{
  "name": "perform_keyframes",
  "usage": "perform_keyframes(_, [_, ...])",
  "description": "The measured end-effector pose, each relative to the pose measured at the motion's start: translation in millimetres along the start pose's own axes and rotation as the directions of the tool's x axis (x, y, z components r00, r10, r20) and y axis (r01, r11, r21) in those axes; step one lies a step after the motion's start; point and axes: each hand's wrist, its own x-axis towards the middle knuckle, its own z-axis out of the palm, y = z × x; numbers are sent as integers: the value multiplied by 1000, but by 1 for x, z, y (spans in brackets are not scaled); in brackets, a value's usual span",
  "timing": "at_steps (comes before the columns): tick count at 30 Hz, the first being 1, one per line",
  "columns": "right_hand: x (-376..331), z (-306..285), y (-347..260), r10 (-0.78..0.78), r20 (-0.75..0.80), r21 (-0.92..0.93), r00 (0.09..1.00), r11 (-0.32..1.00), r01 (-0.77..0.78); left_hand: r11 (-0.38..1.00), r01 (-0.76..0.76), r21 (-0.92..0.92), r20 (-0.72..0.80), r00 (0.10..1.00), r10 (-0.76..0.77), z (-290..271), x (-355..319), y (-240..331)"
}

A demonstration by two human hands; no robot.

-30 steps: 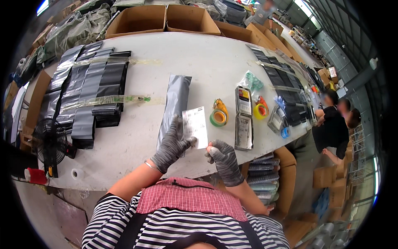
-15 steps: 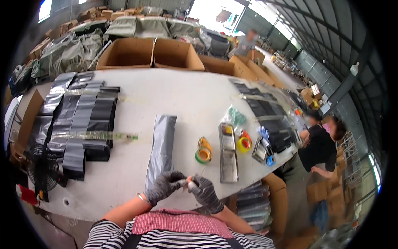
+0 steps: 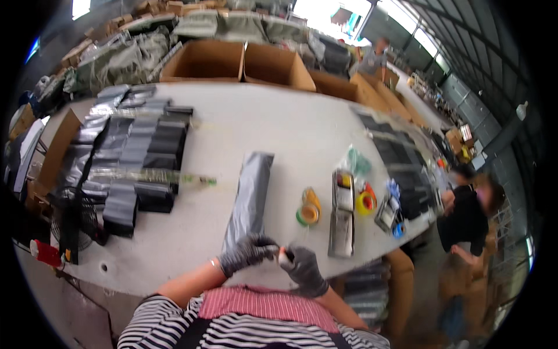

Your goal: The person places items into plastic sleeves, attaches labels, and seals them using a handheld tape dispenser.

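Note:
Grey gloves cover both my hands, with bare fingertips showing on the right one. My left hand (image 3: 249, 254) is pinched closed over the near end of a long grey plastic-wrapped package (image 3: 251, 195). Just to its right, my right hand (image 3: 304, 269) is closed too, thumb and fingers together, almost touching the left fingertips. Whatever lies between the fingers is too small to make out. The package lies flat on the white table (image 3: 232, 110), pointing away from me. Right of it are a tape roll with an orange dispenser (image 3: 309, 213) and a long metal tray (image 3: 342, 230).
Flat grey and black plastic bags (image 3: 131, 151) lie taped in overlapping rows at left, with more (image 3: 401, 166) at far right. A black fan (image 3: 75, 224) stands at the left edge. Open cardboard boxes (image 3: 206, 61) line the far edge. A co-worker (image 3: 469, 209) is beyond the right side.
The whole view has swung, so table and things sit further right in the picture. My hands stay close together at the near end of the package, fingers slightly shifted.

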Motion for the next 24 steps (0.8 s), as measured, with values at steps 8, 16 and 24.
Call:
perform_keyframes(8, [-40, -6, 40, 94, -9, -8, 995, 996, -94, 964, 61, -259, -51, 996, -77, -14, 7, -20])
perform_keyframes(16, [-201, -40, 198, 644, 68, -501, 762, 682, -532, 682, -351, 641, -242, 751, 614, -107, 59, -24])
perform_keyframes(24, [-258, 9, 231, 852, 316, -758, 418, 492, -428, 499, -269, 824, 5, 883, 468, -192, 143, -71])
